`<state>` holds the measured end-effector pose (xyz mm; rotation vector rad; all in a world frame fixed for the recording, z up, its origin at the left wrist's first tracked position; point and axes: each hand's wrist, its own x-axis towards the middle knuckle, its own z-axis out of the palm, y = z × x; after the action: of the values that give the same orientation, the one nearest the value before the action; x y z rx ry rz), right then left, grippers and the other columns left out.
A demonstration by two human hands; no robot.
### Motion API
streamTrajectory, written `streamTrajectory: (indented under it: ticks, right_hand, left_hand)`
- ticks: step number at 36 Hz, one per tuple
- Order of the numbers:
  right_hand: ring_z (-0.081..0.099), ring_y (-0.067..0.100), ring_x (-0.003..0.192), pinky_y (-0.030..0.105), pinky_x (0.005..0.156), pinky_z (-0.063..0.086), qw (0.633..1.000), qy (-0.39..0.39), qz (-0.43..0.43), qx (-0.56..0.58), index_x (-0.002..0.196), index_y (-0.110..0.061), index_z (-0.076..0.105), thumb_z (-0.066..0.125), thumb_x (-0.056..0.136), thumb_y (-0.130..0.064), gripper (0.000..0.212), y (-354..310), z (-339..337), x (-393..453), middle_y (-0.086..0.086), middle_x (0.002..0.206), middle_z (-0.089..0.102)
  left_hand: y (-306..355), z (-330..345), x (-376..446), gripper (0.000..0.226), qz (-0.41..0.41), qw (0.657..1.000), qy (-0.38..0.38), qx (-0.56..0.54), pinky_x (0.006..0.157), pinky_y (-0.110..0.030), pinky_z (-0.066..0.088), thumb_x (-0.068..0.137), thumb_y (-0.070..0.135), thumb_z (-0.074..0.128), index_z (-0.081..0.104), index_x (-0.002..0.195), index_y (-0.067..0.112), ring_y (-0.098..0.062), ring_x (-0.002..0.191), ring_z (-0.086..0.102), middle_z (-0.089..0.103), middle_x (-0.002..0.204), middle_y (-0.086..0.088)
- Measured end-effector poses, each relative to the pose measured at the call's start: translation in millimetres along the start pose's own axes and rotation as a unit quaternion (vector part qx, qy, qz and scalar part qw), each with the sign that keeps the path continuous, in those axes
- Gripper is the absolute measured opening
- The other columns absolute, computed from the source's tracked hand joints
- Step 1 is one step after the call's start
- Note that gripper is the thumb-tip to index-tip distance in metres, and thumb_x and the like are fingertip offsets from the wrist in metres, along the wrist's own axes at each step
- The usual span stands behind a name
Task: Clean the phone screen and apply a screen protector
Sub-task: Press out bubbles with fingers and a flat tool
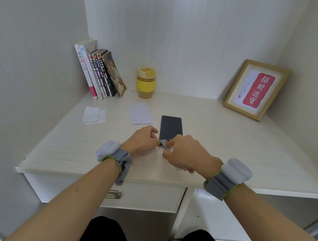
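A dark phone (171, 127) lies flat on the white desk (249, 157), screen up, its near end hidden behind my hands. My left hand (143, 139) has curled fingers at the phone's near left corner and pinches a small grey tab or film corner (163, 143). My right hand (187, 154) meets it from the right, its fingers curled on the same small piece. A thin translucent sheet (140, 113) lies left of the phone. Further left sits a white wipe with its torn packet (94, 115).
A row of books (100, 73) leans against the back left wall. A yellow lidded cup (145, 82) stands behind the sheet. A gold-framed red calligraphy picture (257, 90) leans at the back right. A drawer (105, 194) sits under the desk's front edge.
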<state>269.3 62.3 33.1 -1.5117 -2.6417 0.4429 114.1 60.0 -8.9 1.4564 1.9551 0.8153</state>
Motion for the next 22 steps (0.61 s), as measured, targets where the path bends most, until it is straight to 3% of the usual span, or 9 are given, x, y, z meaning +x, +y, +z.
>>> streamTrajectory:
  ticks: [4, 10, 15, 22]
  right_hand:
    - [0.052, 0.019, 0.043, 0.034, 0.057, 0.060, 1.000, -0.007, 0.001, 0.006, 0.121, -0.013, 0.064, 0.050, 0.090, -0.032, 0.040, 3, -3, -3, 0.009, 0.087, 0.064]
    - [0.053, 0.019, 0.042, 0.035, 0.055, 0.061, 1.000, -0.006, 0.003, 0.005, 0.124, -0.014, 0.062, 0.051, 0.089, -0.033, 0.041, 5, -1, -1, 0.009, 0.095, 0.064]
    - [0.051, 0.017, 0.042, 0.029, 0.051, 0.055, 1.000, -0.002, 0.003, 0.008, 0.123, -0.013, 0.062, 0.049, 0.090, -0.032, 0.040, 2, 2, 5, 0.004, 0.076, 0.057]
    - [0.049, 0.020, 0.050, 0.031, 0.054, 0.054, 1.000, 0.015, 0.006, 0.014, 0.104, -0.011, 0.064, 0.050, 0.090, -0.033, 0.029, -1, 5, 24, 0.005, 0.074, 0.055]
  left_hand:
    - [-3, 0, 2, 0.044, -0.001, 1.000, 0.001, -0.008, 0.087, -0.023, 0.043, 0.088, 0.020, 0.063, 0.049, 0.129, 0.012, -0.015, 0.098, 0.057, 0.066, 0.111, -0.002]
    - [-3, 1, 3, 0.046, 0.002, 1.000, 0.000, -0.001, 0.091, -0.026, 0.044, 0.086, 0.020, 0.067, 0.050, 0.129, 0.011, -0.014, 0.097, 0.056, 0.066, 0.113, -0.004]
    - [-2, 0, 4, 0.048, -0.001, 1.000, -0.007, 0.004, 0.090, -0.026, 0.044, 0.086, 0.019, 0.067, 0.050, 0.129, 0.010, -0.014, 0.097, 0.055, 0.065, 0.114, -0.004]
    - [2, 0, 6, 0.052, -0.018, 1.000, -0.008, 0.008, 0.090, -0.026, 0.043, 0.086, 0.018, 0.069, 0.047, 0.131, 0.007, -0.016, 0.097, 0.056, 0.064, 0.116, -0.007]
